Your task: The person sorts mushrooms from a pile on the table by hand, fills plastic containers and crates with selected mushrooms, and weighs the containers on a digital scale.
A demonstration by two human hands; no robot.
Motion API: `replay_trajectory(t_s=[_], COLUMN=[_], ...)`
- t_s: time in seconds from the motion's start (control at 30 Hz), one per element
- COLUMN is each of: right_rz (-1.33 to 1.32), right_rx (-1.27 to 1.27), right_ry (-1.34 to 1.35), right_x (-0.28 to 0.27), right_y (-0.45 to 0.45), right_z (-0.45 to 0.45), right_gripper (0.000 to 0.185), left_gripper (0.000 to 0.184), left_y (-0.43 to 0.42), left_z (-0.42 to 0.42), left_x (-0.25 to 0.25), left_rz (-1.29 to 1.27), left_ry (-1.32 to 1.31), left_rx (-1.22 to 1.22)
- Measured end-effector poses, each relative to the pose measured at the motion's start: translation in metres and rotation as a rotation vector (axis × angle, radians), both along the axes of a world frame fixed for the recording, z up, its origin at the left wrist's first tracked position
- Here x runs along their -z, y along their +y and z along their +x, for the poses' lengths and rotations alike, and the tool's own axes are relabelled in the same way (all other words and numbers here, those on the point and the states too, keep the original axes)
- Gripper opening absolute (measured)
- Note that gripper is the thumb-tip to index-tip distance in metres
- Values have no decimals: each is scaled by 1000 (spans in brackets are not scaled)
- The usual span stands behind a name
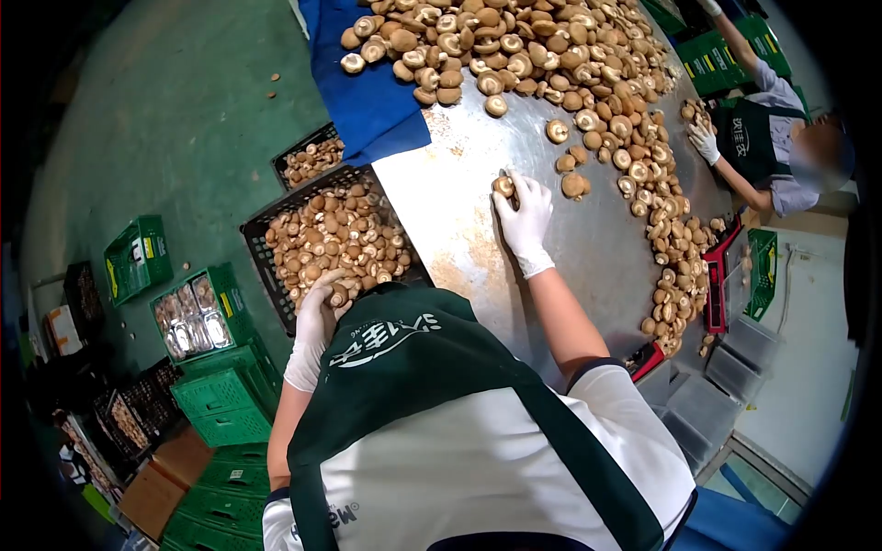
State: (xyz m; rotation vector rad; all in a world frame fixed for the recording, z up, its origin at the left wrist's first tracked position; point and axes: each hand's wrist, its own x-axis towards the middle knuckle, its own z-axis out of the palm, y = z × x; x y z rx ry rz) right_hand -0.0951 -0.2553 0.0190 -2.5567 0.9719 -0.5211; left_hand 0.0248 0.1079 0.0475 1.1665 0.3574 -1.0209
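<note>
My left hand (312, 329), in a white glove, is at the near edge of a black crate (266, 292) heaped with brown mushrooms. Its fingers are closed round a mushroom (339, 297) with the pale underside partly showing. Over the metal table (459, 197), my right hand (527, 220), also gloved, pinches another mushroom (503, 186) between thumb and forefinger. A few loose mushrooms (574, 185) lie on the metal to the right of this hand. Beyond them a large pile of mushrooms (551, 50) spreads across the far side and curves down the right side.
A blue cloth (367, 110) hangs over the table's left edge. Behind the black crate stands a second crate of mushrooms (310, 163). Green crates (220, 395) are stacked at lower left. Across the table a co-worker (767, 138) reaches toward the pile. Clear plastic boxes (703, 413) sit at right.
</note>
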Motion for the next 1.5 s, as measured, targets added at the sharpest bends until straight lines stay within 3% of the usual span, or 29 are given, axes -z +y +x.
replay_trajectory(t_s=[0.03, 0.07, 0.13, 0.2, 0.3, 0.4, 0.43, 0.5, 0.57, 0.63, 0.67, 0.73, 0.83, 0.93, 1.0, 1.03, 1.07, 1.27, 1.33, 1.5], right_rz=[31, 62, 1020, 1599, 2017, 2227, 2184, 2383, 2248, 1807, 1510, 1435, 2013, 1617, 1103, 1016, 925, 1062, 1091, 1082], right_rx=[-16, -61, 127, 110, 156, -7, -75, -309, -407, -314, -447, -482, -407, -659, -937, -1005, -1071, -974, -956, -938], right_ry=[-115, -182, -432, -468, -470, -368, -323, -258, -132, -1, 69, 155, 92, -30, -33, -34, -38, -91, -49, -38], right_x=[-1, -2, -17, -35, -49, -58, -69, -35, -17, -51, -51, -42, -50, -72, -85, -92, -97, -95, -90, -95], right_y=[-5, -9, 2, 17, 54, 86, 98, 104, 115, 140, 143, 145, 142, 163, 171, 176, 179, 180, 178, 178], right_z=[8, 17, 42, 61, 83, 98, 101, 105, 108, 111, 110, 107, 104, 98, 92, 90, 88, 87, 85, 75], right_gripper=[35, 29, 24, 48, 57, 56, 55, 51, 52, 54, 55, 55, 50, 54, 66, 68, 69, 76, 79, 63], left_gripper=[40, 40, 40, 40, 39, 38, 38, 39, 39, 38, 38, 41, 41, 40, 40, 43, 43, 54, 54, 42], left_y=[2, 4, 3, 1, -4, -1, 0, 4, 3, 8, 11, 11, 8, 4, 0, -1, -1, 5, 0, 10], left_z=[-1, -1, -2, -4, -6, -5, -6, -4, -5, -5, -5, -6, -5, -3, -6, -4, -8, -4, -3, -10], left_x=[1, 2, 1, -5, -18, -20, -19, -15, -17, -10, -5, -6, -19, -20, -15, -8, -6, -24, -47, -52], left_rz=[-4, -8, -5, -8, 16, -15, -20, -64, -70, -103, -146, -164, -135, -188, -242, -417, -396, -453, -450, -565], left_ry=[-2, -3, -2, -1, 29, 42, 43, 26, 8, 23, 16, -5, -20, -27, 100, 65, 34, -73, 41, 260], left_rx=[1, 0, -13, -32, -107, -159, -171, -170, -184, -208, -214, -213, -141, -18, -67, -56, -85, -63, -176, -200])
